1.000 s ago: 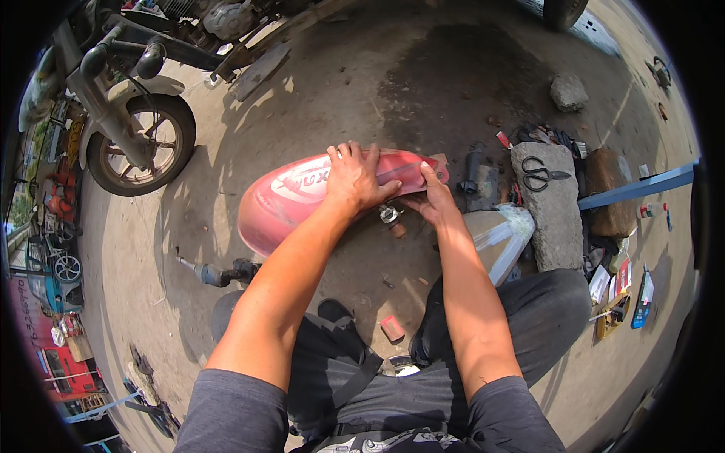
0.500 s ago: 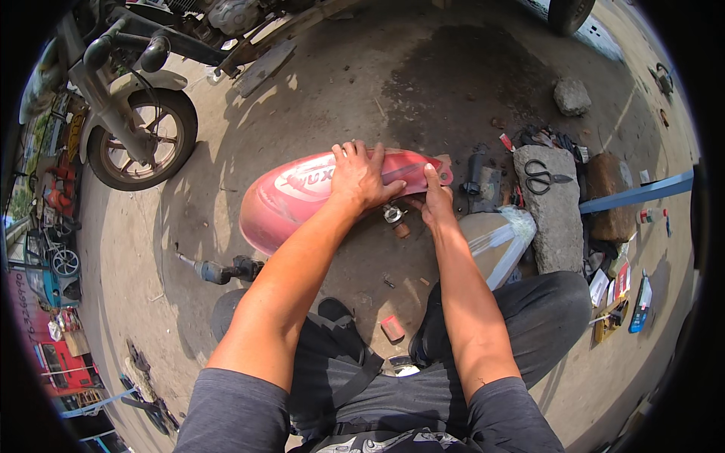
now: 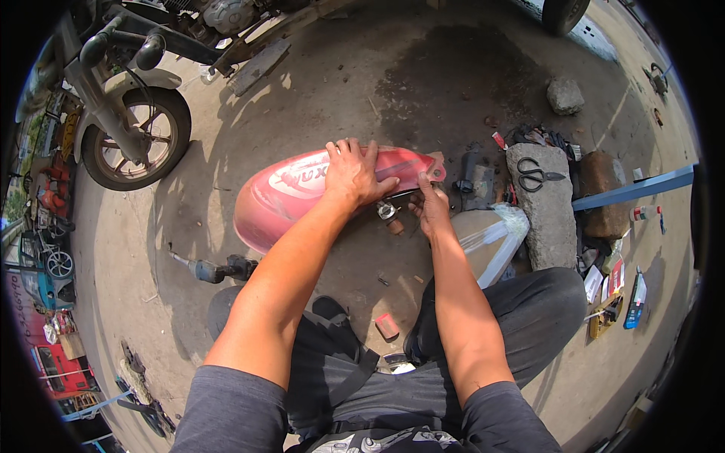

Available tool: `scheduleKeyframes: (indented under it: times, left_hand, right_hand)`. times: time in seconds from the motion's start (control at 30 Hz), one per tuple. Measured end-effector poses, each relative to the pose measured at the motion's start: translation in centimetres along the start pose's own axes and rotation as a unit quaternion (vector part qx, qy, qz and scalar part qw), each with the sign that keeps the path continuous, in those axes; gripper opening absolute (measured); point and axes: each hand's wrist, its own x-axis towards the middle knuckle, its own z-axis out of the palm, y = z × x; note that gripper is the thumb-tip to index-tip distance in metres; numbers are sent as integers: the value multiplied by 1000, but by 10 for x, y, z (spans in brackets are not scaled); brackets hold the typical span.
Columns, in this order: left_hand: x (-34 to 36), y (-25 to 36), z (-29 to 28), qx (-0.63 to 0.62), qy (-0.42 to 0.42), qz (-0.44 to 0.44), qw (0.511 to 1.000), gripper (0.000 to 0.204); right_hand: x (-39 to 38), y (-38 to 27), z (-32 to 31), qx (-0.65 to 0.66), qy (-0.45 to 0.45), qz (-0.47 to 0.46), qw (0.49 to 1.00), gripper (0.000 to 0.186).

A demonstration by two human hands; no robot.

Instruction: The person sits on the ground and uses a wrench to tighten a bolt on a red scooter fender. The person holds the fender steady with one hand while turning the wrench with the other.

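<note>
A dusty red motorcycle fuel tank with pale lettering lies on its side on the ground in front of me. My left hand grips its middle, fingers spread over the far side and thumb along the near edge. At the tank's narrow right end, my right hand is closed, its thumb by the mounting tab and its fingers curled below the edge. Whatever those fingers hold, if anything, is hidden. Under the tank's near edge shows a small metal fitting with a brown lower part.
A stone slab bearing black scissors lies at right, beside a taped board. A grey power tool rests at left. Near my feet is a red block. A motorcycle wheel stands far left.
My right thumb has slid off the tank's top face down to its near edge, and the right fingers have curled in. My left hand keeps its hold on the tank.
</note>
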Motion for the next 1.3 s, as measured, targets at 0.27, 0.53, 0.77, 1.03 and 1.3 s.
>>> scheduleKeyframes:
  times: [0.27, 0.53, 0.77, 1.03, 1.3]
  left_hand:
    - [0, 0, -1, 12, 10, 4, 1000, 90]
    - [-1, -1, 0, 17, 8, 2, 1000, 90]
    - [-1, 0, 0, 12, 13, 5, 1000, 89]
    - [1, 0, 1, 8, -2, 0, 1000, 90]
    - [1, 1, -3, 9, -21, -7, 1000, 91]
  right_hand:
    - [-8, 10, -9, 89, -91, -40, 991, 16]
    - [-19, 12, 7, 74, -32, -80, 994, 23]
    - [-24, -2, 13, 41, -6, -95, 995, 14]
    - [-33, -20, 38, -220, 146, -99, 959, 23]
    - [-42, -24, 38, -514, 217, -258, 788, 29]
